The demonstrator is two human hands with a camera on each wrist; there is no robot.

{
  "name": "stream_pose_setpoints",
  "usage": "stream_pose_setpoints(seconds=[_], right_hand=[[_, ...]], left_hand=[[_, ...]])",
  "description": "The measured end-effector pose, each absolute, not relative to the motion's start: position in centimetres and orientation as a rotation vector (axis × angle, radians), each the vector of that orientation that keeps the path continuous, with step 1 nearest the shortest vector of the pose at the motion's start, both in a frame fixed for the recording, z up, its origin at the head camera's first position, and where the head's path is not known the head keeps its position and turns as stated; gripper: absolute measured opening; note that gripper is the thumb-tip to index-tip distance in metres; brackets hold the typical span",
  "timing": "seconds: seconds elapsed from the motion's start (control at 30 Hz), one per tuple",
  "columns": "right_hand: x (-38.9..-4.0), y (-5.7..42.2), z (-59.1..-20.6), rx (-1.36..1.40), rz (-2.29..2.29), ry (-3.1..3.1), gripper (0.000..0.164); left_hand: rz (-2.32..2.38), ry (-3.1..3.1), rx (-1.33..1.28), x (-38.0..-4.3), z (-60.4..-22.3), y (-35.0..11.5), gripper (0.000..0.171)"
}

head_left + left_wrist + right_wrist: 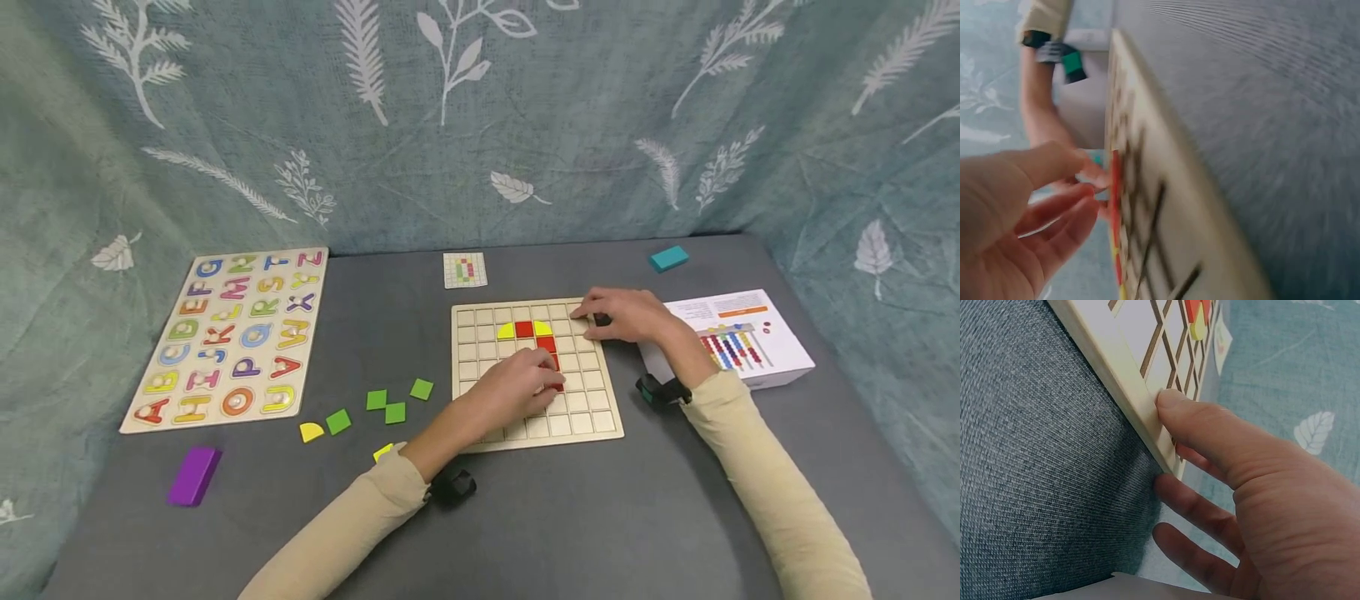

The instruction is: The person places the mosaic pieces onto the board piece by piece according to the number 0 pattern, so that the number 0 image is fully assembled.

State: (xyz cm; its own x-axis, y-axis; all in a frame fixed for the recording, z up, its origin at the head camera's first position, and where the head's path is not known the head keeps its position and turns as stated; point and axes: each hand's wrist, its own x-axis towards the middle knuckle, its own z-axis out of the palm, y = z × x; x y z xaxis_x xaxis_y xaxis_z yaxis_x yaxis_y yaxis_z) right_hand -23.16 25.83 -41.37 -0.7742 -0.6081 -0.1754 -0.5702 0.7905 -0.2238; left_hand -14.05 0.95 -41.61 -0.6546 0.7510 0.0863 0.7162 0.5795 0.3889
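Observation:
A wooden grid board [585, 425] lies mid-table with red square tiles [524, 329] and yellow quarter-round tiles [506, 332] in its upper cells. Over its middle, my left hand [506, 387] has thumb and forefinger at a red square tile [559, 387] low in the red column, pinching it. In the left wrist view these fingertips [1088, 194] come right up to the red tiles [1115, 187]. My right hand [630, 317] holds the board's far right corner, its thumb [1175, 403] on the top face and other fingers around the edge.
Left of the board lie several green square tiles [377, 400] and yellow quarter-rounds [311, 432]. A pattern card [465, 271] sits behind it. An alphabet puzzle [258, 317] and purple block [195, 477] are left; a white box [780, 350] and teal block [668, 258] are right.

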Motion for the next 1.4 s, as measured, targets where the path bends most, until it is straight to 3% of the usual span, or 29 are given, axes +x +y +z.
stream_pose_setpoints(seconds=[0.3, 0.6, 1.4], right_hand=[[-23.2, 25.6, -41.4, -0.942, -0.224, 2.732, 0.04], [-22.9, 25.9, -41.1, -0.912, -0.229, 2.744, 0.04], [-23.0, 25.6, -41.1, -0.925, -0.221, 2.731, 0.041]], left_hand=[[1.194, 2.538, 0.843, -12.6, -40.4, -8.1, 0.027], [1.15, 2.757, 0.523, -11.2, -42.0, -17.2, 0.031], [1.118, 2.828, 0.437, -9.2, -41.5, -23.2, 0.033]])
